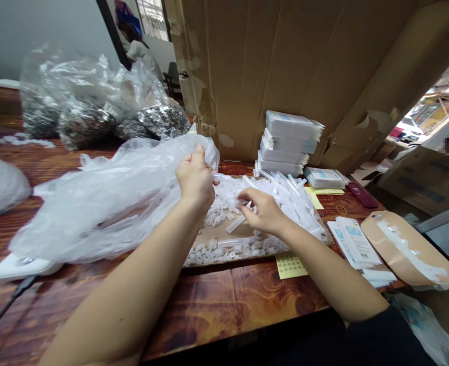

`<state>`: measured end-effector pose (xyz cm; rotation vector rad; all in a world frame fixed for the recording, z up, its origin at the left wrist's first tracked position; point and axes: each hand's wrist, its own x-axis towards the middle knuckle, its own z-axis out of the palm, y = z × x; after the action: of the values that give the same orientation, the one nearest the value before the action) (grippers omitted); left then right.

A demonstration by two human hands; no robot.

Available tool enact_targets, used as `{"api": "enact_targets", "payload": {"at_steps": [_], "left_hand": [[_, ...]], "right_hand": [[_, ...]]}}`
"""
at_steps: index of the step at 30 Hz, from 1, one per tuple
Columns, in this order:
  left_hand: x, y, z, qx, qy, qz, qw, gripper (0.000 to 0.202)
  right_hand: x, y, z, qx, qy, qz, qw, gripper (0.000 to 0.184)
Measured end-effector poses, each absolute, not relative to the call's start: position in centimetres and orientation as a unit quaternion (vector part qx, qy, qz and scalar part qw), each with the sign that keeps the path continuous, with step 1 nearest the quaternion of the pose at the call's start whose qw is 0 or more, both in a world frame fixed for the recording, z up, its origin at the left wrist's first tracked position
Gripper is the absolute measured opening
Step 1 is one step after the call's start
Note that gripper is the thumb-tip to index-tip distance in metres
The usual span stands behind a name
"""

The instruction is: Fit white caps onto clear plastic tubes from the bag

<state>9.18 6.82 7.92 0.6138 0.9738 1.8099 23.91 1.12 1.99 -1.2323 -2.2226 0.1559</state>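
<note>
My left hand [194, 178] is closed around a clear plastic tube [219, 177] that sticks out to the right, beside a large crumpled clear plastic bag [110, 198]. My right hand [260, 209] pinches a small clear cap [242, 202] between its fingertips, just above a flat cardboard sheet [216, 235]. A heap of clear tubes and caps [285, 198] covers that sheet. The two hands are a short gap apart, over the heap.
A large cardboard box [285, 66] stands behind. Stacked white packets [289, 140] lean against it, with more packets [356, 241] at right. Bags of shiny metal parts [94, 112] sit at back left. A tan oval board [411, 249] lies at right. A person's head shows far right.
</note>
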Motion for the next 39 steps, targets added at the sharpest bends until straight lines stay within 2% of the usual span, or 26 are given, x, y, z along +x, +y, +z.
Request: {"api": "enact_targets", "payload": {"at_steps": [3,5,9,13,15,17,19,20,24,26,29,33,37,39], "left_hand": [[10.0,6.6,7.6,0.258,0.418,0.724,0.485,0.037],[10.7,6.2,7.2,0.269,0.422,0.716,0.486,0.037],[11.9,5.2,6.1,0.300,0.436,0.698,0.482,0.041],[12.2,4.5,5.2,0.377,0.430,0.707,0.415,0.046],[12.2,4.5,4.9,0.404,0.424,0.715,0.383,0.049],[12.4,4.6,4.6,0.397,0.433,0.710,0.388,0.049],[12.6,4.9,4.2,0.372,0.449,0.696,0.419,0.045],[12.7,5.0,4.1,0.363,0.453,0.689,0.434,0.043],[13.2,4.9,3.6,0.359,0.456,0.677,0.452,0.041],[13.2,4.7,3.5,0.377,0.459,0.680,0.431,0.044],[13.2,4.3,3.7,0.403,0.458,0.684,0.399,0.048],[13.3,4.3,4.0,0.377,0.466,0.680,0.422,0.046],[13.5,4.4,3.8,0.362,0.462,0.681,0.437,0.043],[13.5,4.4,3.7,0.361,0.465,0.678,0.440,0.043]], "right_hand": [[25.4,0.1,3.3,-0.347,-0.800,-0.031,0.489,0.010],[25.8,-0.2,3.7,-0.294,-0.796,-0.090,0.522,0.008],[25.8,-0.1,3.2,-0.280,-0.812,-0.115,0.499,0.014],[25.8,-0.6,1.8,-0.323,-0.801,-0.047,0.501,0.014],[25.5,-1.2,1.4,-0.388,-0.760,0.085,0.514,0.013],[25.3,-1.7,1.3,-0.450,-0.701,0.276,0.480,0.031],[25.1,-2.0,1.5,-0.485,-0.667,0.370,0.429,0.043],[25.1,-2.0,1.7,-0.494,-0.676,0.351,0.419,0.043],[25.3,-1.7,2.2,-0.505,-0.746,0.101,0.421,0.029],[25.5,-1.5,2.2,-0.524,-0.742,0.128,0.399,0.040],[25.6,-1.4,2.0,-0.545,-0.692,0.273,0.388,0.056],[25.5,-1.5,1.7,-0.498,-0.700,0.195,0.473,0.046],[25.1,-1.8,1.5,-0.502,-0.689,0.258,0.455,0.046],[24.9,-1.9,1.6,-0.509,-0.687,0.235,0.462,0.042]]}}
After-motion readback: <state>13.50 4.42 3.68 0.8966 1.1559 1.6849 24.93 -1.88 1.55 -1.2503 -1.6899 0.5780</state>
